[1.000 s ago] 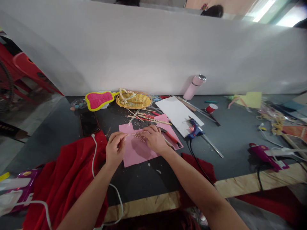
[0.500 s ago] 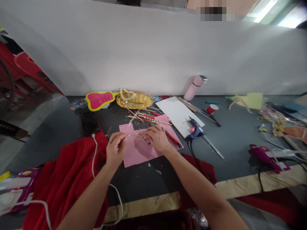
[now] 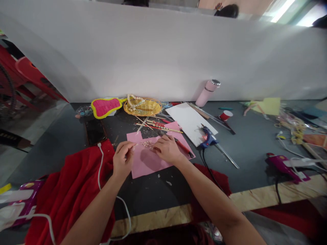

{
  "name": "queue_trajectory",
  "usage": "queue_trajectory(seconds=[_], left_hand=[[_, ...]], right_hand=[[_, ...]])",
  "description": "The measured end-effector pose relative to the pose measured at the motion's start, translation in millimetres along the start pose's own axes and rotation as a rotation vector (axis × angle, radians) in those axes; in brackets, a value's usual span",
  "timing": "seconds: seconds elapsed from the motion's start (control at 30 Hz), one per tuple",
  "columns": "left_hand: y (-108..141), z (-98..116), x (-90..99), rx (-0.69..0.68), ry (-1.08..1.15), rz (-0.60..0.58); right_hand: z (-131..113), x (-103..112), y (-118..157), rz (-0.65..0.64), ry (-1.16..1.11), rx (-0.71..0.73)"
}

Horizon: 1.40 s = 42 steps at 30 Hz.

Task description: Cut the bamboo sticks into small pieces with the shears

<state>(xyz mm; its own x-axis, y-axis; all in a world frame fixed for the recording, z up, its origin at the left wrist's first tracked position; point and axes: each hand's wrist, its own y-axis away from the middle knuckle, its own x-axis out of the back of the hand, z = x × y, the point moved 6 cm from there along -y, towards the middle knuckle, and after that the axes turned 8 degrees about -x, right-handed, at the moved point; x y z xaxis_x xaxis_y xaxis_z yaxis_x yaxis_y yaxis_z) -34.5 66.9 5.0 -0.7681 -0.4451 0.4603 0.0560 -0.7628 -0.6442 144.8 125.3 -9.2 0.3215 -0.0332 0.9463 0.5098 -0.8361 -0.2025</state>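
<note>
Pink paper lies flat on the dark table, with a small heap of short pale stick pieces on it. At the paper's left edge my left hand is closed in a pinch, thumb against fingertips; a tiny pale bit shows at the tips, too small to name surely. Over the right side of the heap, my right hand has its fingers bent down together among the pieces. Its fingertips are partly hidden, so what they hold cannot be made out. A red-handled tool rests beside that hand.
A glue gun lies on a white board to the right. Behind are a wicker basket, chopsticks and a pink bottle. Red cloth, a phone and a white cable are on the left.
My right hand has shifted slightly left and down over the pale pieces, its fingertips drawing closer together. My left hand stays in its pinch at the paper's edge.
</note>
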Motion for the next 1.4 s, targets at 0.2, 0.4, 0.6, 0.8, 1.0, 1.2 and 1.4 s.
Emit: queue_trajectory(seconds=[0.2, 0.4, 0.6, 0.8, 1.0, 1.2, 1.4], left_hand=[[-0.5, 4.5, -2.3, -0.024, 0.021, -0.037], [3.5, 18.3, -6.6, -0.037, 0.067, -0.089], [12.9, 29.2, -25.3, 0.019, 0.203, -0.229], [16.8, 27.6, -33.9, 0.054, 0.245, -0.294], [18.2, 31.5, -39.3, 0.073, 0.295, -0.358], [18.7, 31.3, -37.7, 0.063, 0.250, -0.380], [17.5, 35.7, -38.0, 0.072, 0.280, -0.419]], right_hand=[[-7.6, 2.0, -1.9, -0.002, 0.075, 0.008], [-5.5, 23.6, 9.0, 0.085, -0.250, -0.107], [-20.8, 18.8, 42.5, 0.093, -0.620, -0.024], [-19.8, 10.6, 45.6, 0.151, -0.696, -0.078], [-20.6, 9.9, 47.6, 0.173, -0.657, -0.046], [-24.7, 14.4, 49.8, 0.218, -0.633, -0.014], [-24.8, 14.8, 51.3, 0.230, -0.638, 0.009]])
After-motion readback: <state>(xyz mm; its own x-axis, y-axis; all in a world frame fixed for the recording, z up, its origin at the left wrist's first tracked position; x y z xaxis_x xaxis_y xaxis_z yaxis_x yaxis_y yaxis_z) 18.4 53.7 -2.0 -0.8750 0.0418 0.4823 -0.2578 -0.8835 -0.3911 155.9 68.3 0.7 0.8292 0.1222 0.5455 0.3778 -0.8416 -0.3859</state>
